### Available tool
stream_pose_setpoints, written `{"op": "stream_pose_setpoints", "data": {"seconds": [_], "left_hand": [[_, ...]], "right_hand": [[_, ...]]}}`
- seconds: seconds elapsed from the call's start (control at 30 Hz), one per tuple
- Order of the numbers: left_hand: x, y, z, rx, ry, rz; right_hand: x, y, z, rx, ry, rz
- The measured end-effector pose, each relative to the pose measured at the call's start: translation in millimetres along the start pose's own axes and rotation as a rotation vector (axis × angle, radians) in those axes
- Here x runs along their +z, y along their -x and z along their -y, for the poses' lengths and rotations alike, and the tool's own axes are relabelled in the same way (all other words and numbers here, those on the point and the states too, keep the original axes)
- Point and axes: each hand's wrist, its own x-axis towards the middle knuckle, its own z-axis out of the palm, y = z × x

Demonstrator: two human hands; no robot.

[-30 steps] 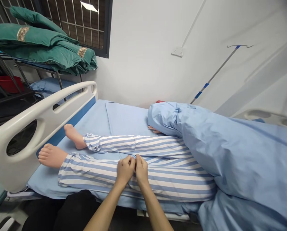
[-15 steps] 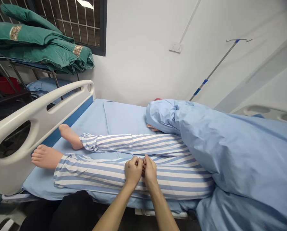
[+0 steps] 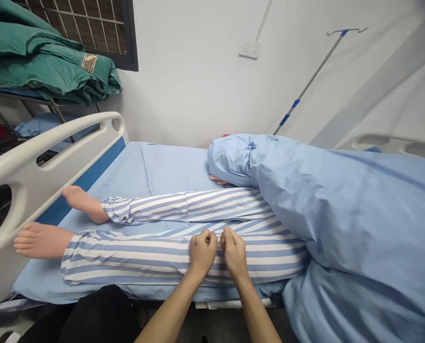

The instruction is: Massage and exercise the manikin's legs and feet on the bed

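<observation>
Both my hands are closed in loose fists above the near leg of a figure in blue-and-white striped trousers [image 3: 126,259]; its smooth feet look like a manikin's. My left hand [image 3: 203,250] has its fingers curled in, with nothing seen in them. My right hand [image 3: 233,250] is curled likewise, a small gap to the right of the left one. Whether the fists rest on the trouser leg or hover just over it, I cannot tell. A light blue quilt [image 3: 326,205] covers the figure's upper body, and the fingertips of one manikin hand [image 3: 218,180] show under its edge.
The figure lies on a bed with a light blue sheet [image 3: 176,164]. A cream footboard [image 3: 73,128] stands at the left. Behind the quilt an IV pole [image 3: 314,78] leans in view. Folded green bedding [image 3: 55,66] lies on a rack at the upper left.
My fists have come apart; they were touching before, and now a gap shows between them. The view has shifted, so the bed appears further left and slightly higher.
</observation>
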Motion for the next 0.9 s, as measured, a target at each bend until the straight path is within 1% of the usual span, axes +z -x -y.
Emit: {"op": "stream_pose_setpoints", "data": {"seconds": [0.07,0.17,0.23,0.3,0.37,0.43,0.5,0.57,0.63,0.77,0.83,0.9], "left_hand": [[3.6,0.9,-5.7,0.029,0.034,0.015],[10.2,2.7,-13.5,0.042,0.103,0.05],[14.7,4.2,-17.3,0.014,0.136,0.071],[19.3,6.1,-21.4,-0.02,0.182,0.078],[24.8,8.4,-26.2,-0.025,0.237,0.093],[31.5,11.1,-30.3,0.005,0.24,0.133],[38.4,13.8,-32.2,0.035,0.185,0.166],[44.6,16.0,-32.7,0.044,0.135,0.174],[49.9,17.2,-33.8,0.031,0.149,0.161],[61.4,14.9,-39.7,-0.005,0.27,0.148],[67.4,12.2,-42.4,-0.005,0.268,0.14],[72.7,9.7,-44.6,-0.027,0.257,0.101]], "right_hand": [[-8.1,0.8,-1.2,-0.056,0.097,-0.008],[-16.9,1.5,-0.3,-0.079,0.142,-0.029],[-24.8,0.9,1.8,-0.108,0.206,-0.041],[-35.4,-0.2,2.1,-0.162,0.332,-0.045],[-46.6,-1.4,-0.5,-0.186,0.413,-0.053],[-56.3,-2.1,-4.0,-0.155,0.361,-0.088],[-64.3,-2.3,-5.4,-0.117,0.251,-0.119],[-71.3,-2.0,-4.8,-0.114,0.197,-0.127],[-77.3,-1.7,-4.7,-0.133,0.224,-0.127],[-85.6,-2.0,-10.2,-0.133,0.293,-0.144],[-90.3,-3.0,-12.7,-0.123,0.274,-0.154],[-96.7,-4.9,-14.2,-0.135,0.278,-0.167]]}}
